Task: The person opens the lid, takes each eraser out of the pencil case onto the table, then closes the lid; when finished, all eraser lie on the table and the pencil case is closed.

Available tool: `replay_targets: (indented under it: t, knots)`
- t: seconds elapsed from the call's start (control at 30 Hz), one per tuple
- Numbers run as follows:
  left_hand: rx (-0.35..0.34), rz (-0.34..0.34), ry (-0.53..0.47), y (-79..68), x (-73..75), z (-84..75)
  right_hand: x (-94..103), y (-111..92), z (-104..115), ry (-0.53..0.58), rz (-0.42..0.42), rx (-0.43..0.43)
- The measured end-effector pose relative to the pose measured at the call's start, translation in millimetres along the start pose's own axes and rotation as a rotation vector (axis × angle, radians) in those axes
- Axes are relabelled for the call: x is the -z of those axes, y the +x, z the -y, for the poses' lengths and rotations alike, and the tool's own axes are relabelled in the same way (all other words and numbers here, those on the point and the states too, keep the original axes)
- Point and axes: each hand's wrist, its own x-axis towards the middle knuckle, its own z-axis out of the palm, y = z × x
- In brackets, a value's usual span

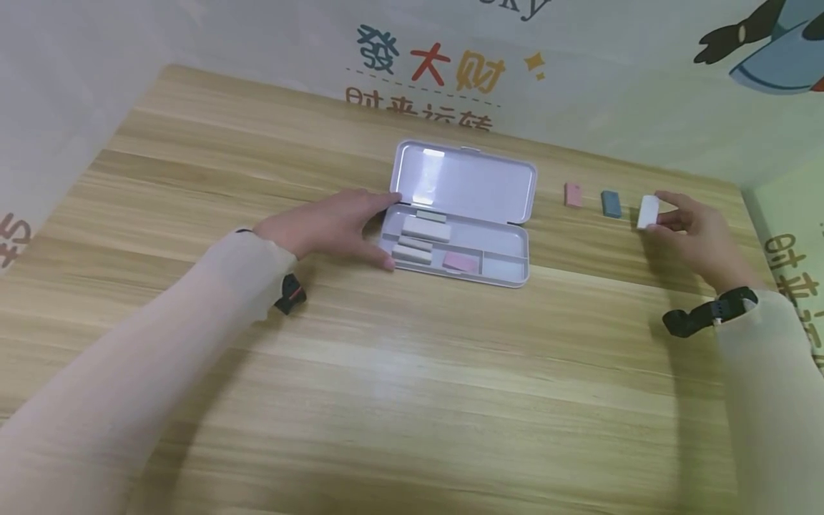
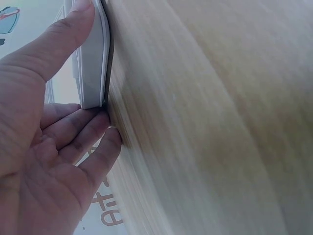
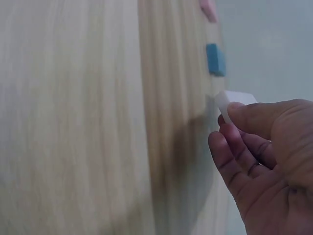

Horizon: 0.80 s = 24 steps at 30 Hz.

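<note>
A pale lilac pencil case (image 1: 505, 270) lies with its lid (image 1: 489, 182) raised toward the back. My left hand (image 1: 335, 225) holds its left end, thumb at the front corner and fingers by the hinge side. Inside the case are several whitish blocks (image 1: 426, 229) and a pink flat piece (image 1: 460, 262). Off to the right, my right hand (image 1: 698, 232) pinches a white eraser (image 1: 647, 212) between thumb and fingers. In the right wrist view the white eraser (image 3: 234, 98) shows past the thumb; whether it touches the table cannot be told.
Between case and right hand, a pink eraser (image 1: 573, 195) and a blue eraser (image 1: 611, 204) stand in a row with the white one. The wooden table (image 1: 386, 400) meets a printed wall covering (image 1: 257, 43) at the back. Both wrists wear dark straps with small cameras.
</note>
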Motion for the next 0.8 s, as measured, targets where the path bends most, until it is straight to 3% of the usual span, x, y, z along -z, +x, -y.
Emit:
replay_targets:
  t: [0.47, 0.8]
  knots:
    - [0.017, 0.001, -0.025, -2.4, -1.4, 0.6, -1.8, 7, -9, -0.021, 0.032, -0.058]
    - [0.022, 0.003, -0.069, -3.3, -2.2, -3.9, 4.6, 8, -11, 0.004, 0.138, -0.099]
